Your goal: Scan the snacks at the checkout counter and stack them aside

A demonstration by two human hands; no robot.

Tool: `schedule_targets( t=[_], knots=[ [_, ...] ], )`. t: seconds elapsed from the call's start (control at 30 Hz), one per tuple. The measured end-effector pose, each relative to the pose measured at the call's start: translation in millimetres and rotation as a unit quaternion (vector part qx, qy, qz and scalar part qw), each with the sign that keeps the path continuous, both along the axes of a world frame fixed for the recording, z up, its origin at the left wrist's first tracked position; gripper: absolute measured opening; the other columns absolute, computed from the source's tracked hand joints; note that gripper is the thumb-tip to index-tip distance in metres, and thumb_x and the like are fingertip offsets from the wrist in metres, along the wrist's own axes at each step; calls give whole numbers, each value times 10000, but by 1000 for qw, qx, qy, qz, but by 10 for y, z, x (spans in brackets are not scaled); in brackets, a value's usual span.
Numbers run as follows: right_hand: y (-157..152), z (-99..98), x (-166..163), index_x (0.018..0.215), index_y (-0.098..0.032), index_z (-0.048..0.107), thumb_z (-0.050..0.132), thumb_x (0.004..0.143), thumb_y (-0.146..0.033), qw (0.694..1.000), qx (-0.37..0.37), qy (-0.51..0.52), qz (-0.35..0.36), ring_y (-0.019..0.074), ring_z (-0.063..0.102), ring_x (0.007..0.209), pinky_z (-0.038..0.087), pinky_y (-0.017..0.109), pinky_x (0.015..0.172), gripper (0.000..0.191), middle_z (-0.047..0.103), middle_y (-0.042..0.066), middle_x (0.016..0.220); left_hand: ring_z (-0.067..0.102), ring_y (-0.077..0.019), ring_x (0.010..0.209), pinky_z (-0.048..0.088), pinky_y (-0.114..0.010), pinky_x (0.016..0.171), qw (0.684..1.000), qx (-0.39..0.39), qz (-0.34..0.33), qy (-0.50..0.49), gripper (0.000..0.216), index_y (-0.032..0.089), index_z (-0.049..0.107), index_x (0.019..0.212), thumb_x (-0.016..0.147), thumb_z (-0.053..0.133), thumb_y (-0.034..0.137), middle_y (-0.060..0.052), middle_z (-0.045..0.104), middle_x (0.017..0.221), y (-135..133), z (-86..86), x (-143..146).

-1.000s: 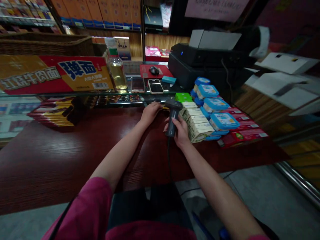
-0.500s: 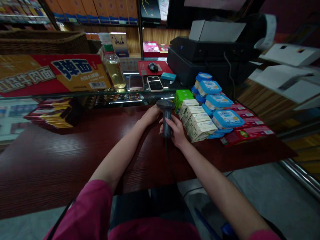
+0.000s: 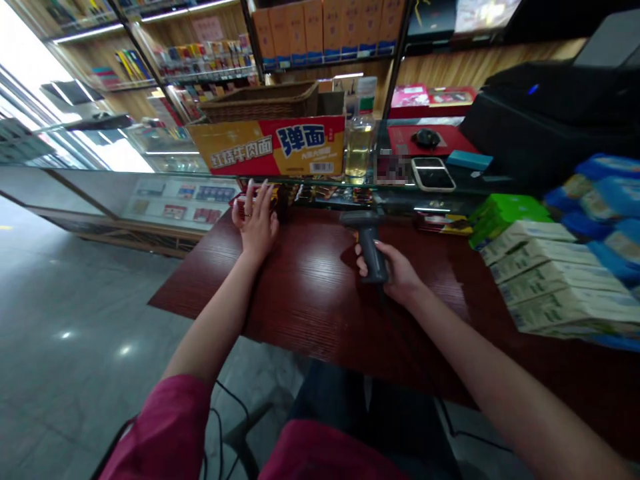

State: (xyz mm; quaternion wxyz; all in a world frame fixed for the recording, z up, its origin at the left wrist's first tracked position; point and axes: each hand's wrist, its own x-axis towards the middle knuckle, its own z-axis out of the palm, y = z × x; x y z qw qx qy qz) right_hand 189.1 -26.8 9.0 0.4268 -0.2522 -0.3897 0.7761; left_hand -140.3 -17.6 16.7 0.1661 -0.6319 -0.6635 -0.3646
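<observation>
My right hand is closed around the grip of a dark handheld barcode scanner, held upright just above the dark red wooden counter. My left hand is open with fingers stretched out, reaching toward a stack of red and yellow flat boxes at the counter's far left, under the glass shelf. Cream-coloured cartons lie in a row to the right of the scanner.
A long red and yellow noodle box, a bottle of yellow liquid, phones and a mouse on a red pad sit on the glass shelf. Green box, blue tubs and a black machine are at right. Grey floor lies left.
The view swung left. My left hand left the spot beside the scanner and reached out to the left, opening toward the stacked boxes. My right hand kept hold of the scanner.
</observation>
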Motion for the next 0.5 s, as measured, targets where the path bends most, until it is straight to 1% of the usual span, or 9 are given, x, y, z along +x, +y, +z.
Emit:
schedule_targets(
  t=[0.07, 0.13, 0.2, 0.27, 0.3, 0.37, 0.4, 0.43, 0.5],
  knots=[
    [-10, -14, -223, 1025, -198, 708, 732, 875, -431, 999, 7, 5, 32, 136, 591, 583, 518, 262, 526, 278, 713, 37, 881, 163, -278, 1700, -53, -637, 1350, 998, -16, 57, -30, 670, 294, 449, 1644, 991, 487, 147, -59, 381, 1748, -51, -2, -248],
    [-32, -28, -341, 1023, -197, 699, 743, 870, -412, 998, 21, 0, 57, 143, 587, 593, 526, 275, 540, 268, 706, 41, 876, 160, -282, 1701, -36, -670, 1334, 994, -26, 93, -47, 612, 303, 541, 1570, 989, 474, 127, -59, 413, 1732, -56, -16, -404],
    [-59, -28, -365, 1028, -196, 690, 753, 863, -385, 997, 31, -7, 66, 139, 577, 597, 507, 271, 522, 258, 696, 44, 891, 164, -285, 1700, -8, -686, 1328, 993, -22, 105, -48, 489, 330, 653, 1439, 1015, 483, 154, -41, 433, 1721, -50, -13, -490],
    [-86, -12, -335, 1019, -197, 680, 769, 842, -361, 998, 31, -5, 52, 123, 559, 592, 474, 254, 490, 257, 681, 39, 920, 177, -292, 1697, 21, -690, 1329, 995, -8, 95, -40, 356, 347, 734, 1280, 1039, 517, 201, -19, 448, 1713, -62, 19, -528],
    [-100, 0, -312, 1007, -199, 673, 782, 827, -354, 999, 29, -3, 40, 112, 549, 585, 460, 244, 476, 261, 673, 33, 927, 198, -296, 1692, 36, -684, 1333, 996, -1, 84, -37, 302, 347, 758, 1209, 1046, 537, 221, -14, 478, 1695, -76, 42, -533],
    [-129, 22, -269, 986, -201, 657, 809, 804, -353, 999, 30, -3, 15, 96, 530, 571, 440, 227, 456, 282, 666, 22, 923, 321, -302, 1653, 97, -652, 1346, 998, 14, 52, -42, 242, 337, 779, 1134, 1057, 564, 257, -32, 616, 1586, -108, 83, -508],
    [-146, 30, -250, 975, -203, 646, 820, 802, -366, 999, 35, -8, 3, 89, 516, 555, 427, 220, 444, 294, 664, 17, 900, 423, -301, 1603, 165, -620, 1347, 998, 23, 33, -51, 229, 326, 783, 1141, 1062, 574, 276, -48, 690, 1501, -118, 95, -473],
    [-164, 33, -234, 960, -203, 637, 826, 810, -391, 999, 44, -18, -6, 85, 500, 532, 415, 215, 430, 306, 658, 8, 851, 529, -293, 1529, 257, -573, 1332, 997, 39, 14, -68, 230, 311, 782, 1174, 1065, 581, 292, -61, 744, 1419, -119, 98, -421],
    [-205, 31, -207, 929, -206, 619, 824, 837, -455, 996, 70, -57, -22, 85, 477, 480, 399, 211, 405, 336, 624, -19, 712, 686, -264, 1353, 446, -460, 1233, 989, 76, -22, -127, 268, 265, 768, 1263, 1065, 595, 315, -70, 792, 1319, -83, 71, -262]
  ],
)
